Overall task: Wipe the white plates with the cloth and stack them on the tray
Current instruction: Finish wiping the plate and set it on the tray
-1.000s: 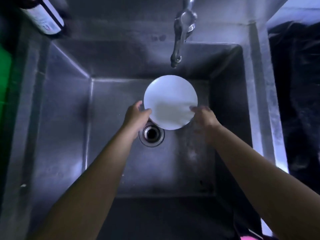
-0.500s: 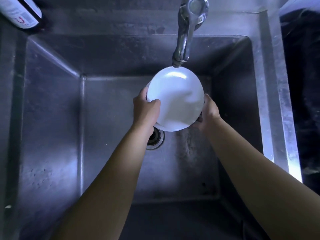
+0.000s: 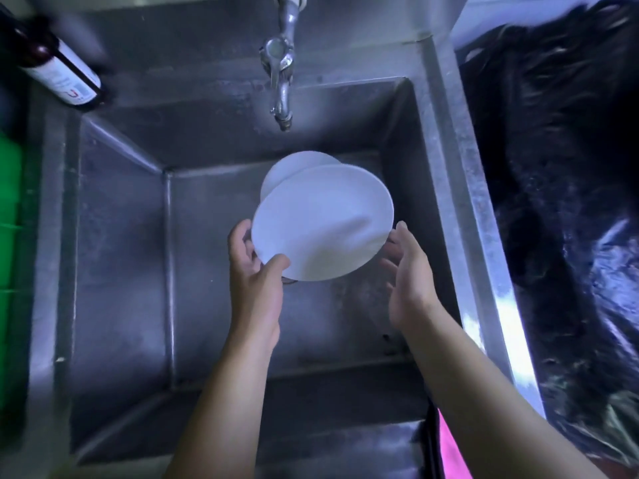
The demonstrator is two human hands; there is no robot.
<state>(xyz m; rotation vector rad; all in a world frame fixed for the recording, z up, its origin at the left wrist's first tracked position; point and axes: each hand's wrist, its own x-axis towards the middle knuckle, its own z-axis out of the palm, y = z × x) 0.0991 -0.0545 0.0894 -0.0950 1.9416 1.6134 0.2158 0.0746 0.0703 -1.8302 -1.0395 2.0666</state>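
I see a white plate (image 3: 321, 223) held tilted above the steel sink (image 3: 117, 257), below the tap (image 3: 280, 95). My left hand (image 3: 254, 288) pinches its lower left rim: the thumb lies on the upper face, the fingers (image 3: 238, 236) curl behind the edge. My right hand (image 3: 408, 281) is at the plate's right edge, its fingers loosely spread and lightly bent; I cannot tell whether they touch the rim or cup the underside. A second white plate (image 3: 294, 167) peeks out behind the first, farther into the basin. A dark bottle (image 3: 58, 72) lies at the sink's back left corner, and black plastic (image 3: 560, 202) sits right of the sink.
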